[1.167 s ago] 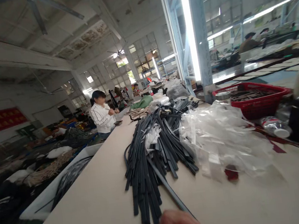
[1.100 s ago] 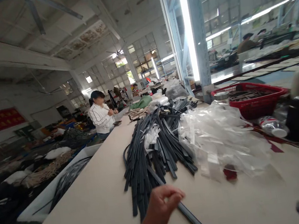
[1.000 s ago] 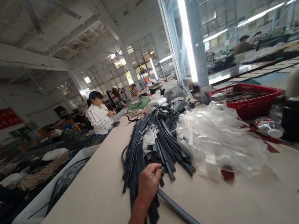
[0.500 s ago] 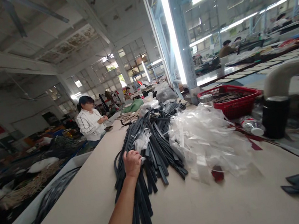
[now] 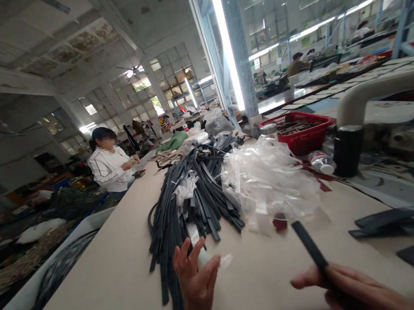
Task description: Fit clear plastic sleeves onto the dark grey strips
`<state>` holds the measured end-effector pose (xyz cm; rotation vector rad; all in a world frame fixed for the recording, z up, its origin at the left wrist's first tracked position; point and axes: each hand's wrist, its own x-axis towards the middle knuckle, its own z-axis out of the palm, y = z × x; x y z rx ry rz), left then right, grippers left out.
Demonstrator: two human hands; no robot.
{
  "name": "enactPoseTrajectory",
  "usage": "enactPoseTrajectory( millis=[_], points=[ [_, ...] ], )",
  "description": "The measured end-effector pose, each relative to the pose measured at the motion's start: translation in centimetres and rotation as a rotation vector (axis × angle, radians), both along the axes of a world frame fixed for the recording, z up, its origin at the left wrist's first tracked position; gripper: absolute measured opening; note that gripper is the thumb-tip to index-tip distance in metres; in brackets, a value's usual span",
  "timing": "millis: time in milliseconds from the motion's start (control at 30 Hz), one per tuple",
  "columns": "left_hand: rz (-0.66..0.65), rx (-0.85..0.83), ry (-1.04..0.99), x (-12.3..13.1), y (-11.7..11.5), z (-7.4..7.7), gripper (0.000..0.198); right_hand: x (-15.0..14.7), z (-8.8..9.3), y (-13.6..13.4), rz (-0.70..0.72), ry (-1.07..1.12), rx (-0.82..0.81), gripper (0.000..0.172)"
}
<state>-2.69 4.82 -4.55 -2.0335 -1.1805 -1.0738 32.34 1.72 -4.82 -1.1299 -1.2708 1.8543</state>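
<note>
- While the left hand (image 5: 195, 274) is raised with fingers spread, it pinches a small clear plastic sleeve (image 5: 205, 250) between thumb and fingertips; sleeve is see-through, edges hard to make out.
- Right hand (image 5: 349, 291) is closed round the near end of a black strap (image 5: 309, 245); strap's long axis runs up and away from the hand, tilted slightly left, free end pointing toward the pile of clear bags (image 5: 269, 187).
- Sleeve lies left of the strap's free end, well apart, with bare table between; left hand is the nearer one to the sleeve, right hand owns the strap.
- Heap of black straps (image 5: 186, 204) lies just beyond the left hand, long axes running away along the table.
- More dark straps (image 5: 405, 227) lie at right, near the right hand.
- Surface: long beige worktable (image 5: 113, 281); red basket (image 5: 302, 134) and a black cup (image 5: 347, 150) farther back on the right.
- Room: big factory hall, tube lights, a person in white (image 5: 110, 163) at the table's far left edge.
</note>
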Motion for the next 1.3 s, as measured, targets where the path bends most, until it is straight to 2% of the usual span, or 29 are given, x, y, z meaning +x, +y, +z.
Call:
enactPoseTrajectory(
  millis=[133,300,367,467,533,600,633,700,733,800,900,1033,1133,1200,1300],
  points=[
    [-0.095,0.022,-0.023,1.0,-2.9,-0.9,0.035,-6.3,1.0,1.4,0.146,0.250,-0.128,0.050],
    [-0.153,0.018,0.032,1.6,-4.7,-0.9,0.029,-10.8,1.1,3.2,0.345,0.335,-0.195,0.053],
    [-0.167,0.010,0.054,1.7,-5.1,-1.0,0.028,-11.9,1.2,3.8,0.361,0.292,-0.171,0.054],
    [-0.189,0.012,0.056,1.9,-5.9,-1.6,0.032,-12.9,1.7,4.4,0.334,0.208,-0.091,0.040],
    [-0.160,-0.024,-0.101,2.2,-6.7,-2.2,0.036,-13.0,2.1,4.7,0.281,0.171,-0.011,0.033],
    [-0.116,-0.229,-0.447,2.8,-7.5,-2.5,0.031,-12.9,2.5,5.0,0.224,0.136,0.070,0.035],
    [-0.117,-0.399,-0.655,3.2,-7.9,-2.5,0.028,-12.8,2.7,5.1,0.206,0.119,0.104,0.037],
    [-0.187,-0.786,-0.978,4.0,-8.4,-2.0,0.037,-12.6,3.1,5.1,0.192,0.087,0.158,0.039],
    [-0.246,-0.952,-1.052,4.4,-8.4,-1.6,0.042,-12.6,3.2,5.0,0.192,0.073,0.182,0.040],
    [-0.328,-1.162,-1.085,5.1,-8.1,-0.5,0.044,-12.7,3.2,4.9,0.202,0.054,0.225,0.041],
    [-0.316,-1.275,-1.089,5.7,-7.4,0.8,0.042,-12.8,3.0,4.7,0.222,0.028,0.265,0.042],
    [-0.259,-1.249,-1.064,5.2,-6.9,1.5,0.044,-12.4,2.3,4.9,0.183,-0.020,0.280,0.042],
    [-0.101,-1.022,-0.902,3.8,-6.6,1.5,0.041,-11.8,1.6,5.2,0.141,-0.057,0.284,0.040],
    [-0.029,-0.852,-0.828,2.7,-6.4,1.4,0.031,-11.6,1.3,5.2,0.135,-0.072,0.285,0.040],
    [-0.072,-0.698,-0.965,1.8,-6.1,1.1,0.025,-11.5,1.0,4.9,0.143,-0.079,0.286,0.042]
  ],
)
